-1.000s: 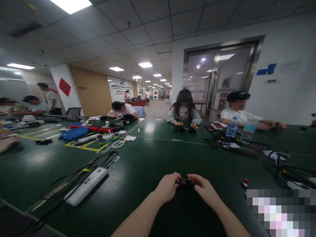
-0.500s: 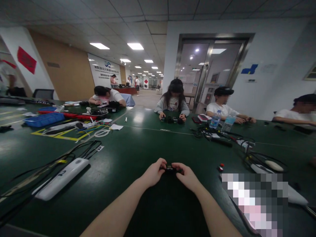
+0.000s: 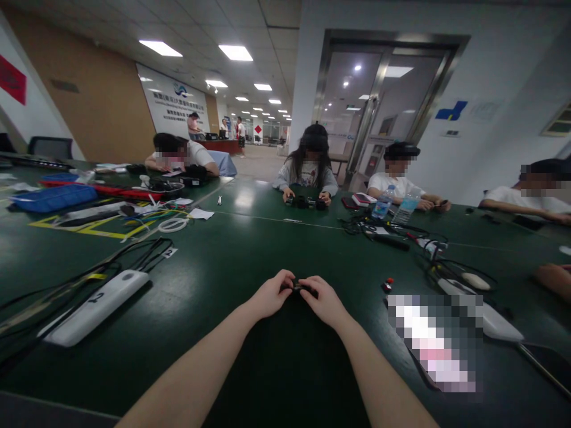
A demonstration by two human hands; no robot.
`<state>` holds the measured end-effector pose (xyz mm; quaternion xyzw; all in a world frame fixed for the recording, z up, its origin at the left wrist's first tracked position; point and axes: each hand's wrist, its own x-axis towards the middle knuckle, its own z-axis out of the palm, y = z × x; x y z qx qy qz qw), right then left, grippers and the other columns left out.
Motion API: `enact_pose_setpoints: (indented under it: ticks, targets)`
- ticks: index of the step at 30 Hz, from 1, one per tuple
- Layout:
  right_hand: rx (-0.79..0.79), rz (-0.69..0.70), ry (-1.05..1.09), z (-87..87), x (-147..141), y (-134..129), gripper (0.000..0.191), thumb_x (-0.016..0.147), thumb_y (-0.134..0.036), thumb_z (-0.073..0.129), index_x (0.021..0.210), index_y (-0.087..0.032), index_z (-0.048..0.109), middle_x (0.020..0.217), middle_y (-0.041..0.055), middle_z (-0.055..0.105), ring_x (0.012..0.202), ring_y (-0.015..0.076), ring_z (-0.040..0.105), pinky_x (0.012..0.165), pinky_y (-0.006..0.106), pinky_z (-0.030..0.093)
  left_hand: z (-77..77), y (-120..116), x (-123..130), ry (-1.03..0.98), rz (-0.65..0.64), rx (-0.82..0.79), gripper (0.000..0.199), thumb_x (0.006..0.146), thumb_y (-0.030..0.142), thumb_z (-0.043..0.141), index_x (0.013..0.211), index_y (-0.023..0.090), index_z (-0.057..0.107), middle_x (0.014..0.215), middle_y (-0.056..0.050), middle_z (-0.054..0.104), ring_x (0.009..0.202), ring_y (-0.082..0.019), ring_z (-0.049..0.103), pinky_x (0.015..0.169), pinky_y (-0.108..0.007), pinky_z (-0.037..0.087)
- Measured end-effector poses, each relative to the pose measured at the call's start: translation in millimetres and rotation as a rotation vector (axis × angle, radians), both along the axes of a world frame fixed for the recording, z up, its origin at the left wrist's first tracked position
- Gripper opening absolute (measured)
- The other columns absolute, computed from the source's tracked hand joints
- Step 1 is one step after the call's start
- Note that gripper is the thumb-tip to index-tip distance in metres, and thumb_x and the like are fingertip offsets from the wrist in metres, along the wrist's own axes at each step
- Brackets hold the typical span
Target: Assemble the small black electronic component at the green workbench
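Both my hands meet over the green table (image 3: 250,249) in front of me, fingers closed around a small dark object (image 3: 296,288) with a lighter patch in its middle. My left hand (image 3: 273,295) grips its left end between thumb and fingers. At the right end, my right hand (image 3: 325,302) holds it the same way. The fingers cover most of the object, and its kind is too small and dark to make out. A small red and black item (image 3: 388,285) lies to the right of my right hand.
A white power strip (image 3: 100,306) with black cables lies at left, a blue tray (image 3: 53,198) beyond it. On the right are a blurred-out flat device (image 3: 432,345), a white strip (image 3: 502,321), cables and bottles (image 3: 383,202). Several people sit around the table, one person (image 3: 310,166) opposite me.
The whole view has tilted down and shifted slightly. My hands have drawn closer together, so less of the dark object shows between them.
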<state>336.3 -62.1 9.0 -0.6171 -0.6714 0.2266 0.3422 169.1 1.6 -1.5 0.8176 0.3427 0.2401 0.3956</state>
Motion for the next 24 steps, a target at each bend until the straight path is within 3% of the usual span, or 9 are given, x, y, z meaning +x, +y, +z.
enact_pose_setpoints:
  ticks: [11,17,24]
  targets:
    - [-0.042,-0.053,0.044,-2.5,-3.4,2.8,0.019,0.071,-0.03,0.055,0.089,-0.026,0.06,0.092,0.0013,0.057,0.086,0.0193,0.053,0.073,0.033,0.042,1.3,-0.8,0.2,-0.017,-0.013,-0.045,0.031,0.078,0.019,0.044,0.109,0.022,0.04,0.097,-0.002,0.055,0.09,-0.012,0.053,0.081,-0.028,0.043]
    - [-0.034,-0.204,0.503,-10.9,9.0,9.7,0.027,0.072,-0.034,0.054,0.095,-0.021,0.054,0.095,0.0032,0.061,0.087,0.0184,0.055,0.074,0.032,0.043,4.6,-1.4,-0.7,0.027,-0.01,-0.048,0.033,0.078,0.021,0.044,0.111,0.023,0.04,0.1,-0.002,0.055,0.092,-0.013,0.053,0.081,-0.028,0.042]
    - [-0.062,-0.429,0.932,-18.9,30.4,12.2,0.032,0.071,-0.045,0.053,0.096,-0.026,0.05,0.104,0.004,0.059,0.089,0.0203,0.058,0.065,0.032,0.049,6.2,-1.4,-1.1,0.039,0.038,-0.054,0.028,0.084,0.027,0.033,0.11,0.023,0.041,0.098,-0.001,0.057,0.091,-0.012,0.053,0.081,-0.028,0.041]
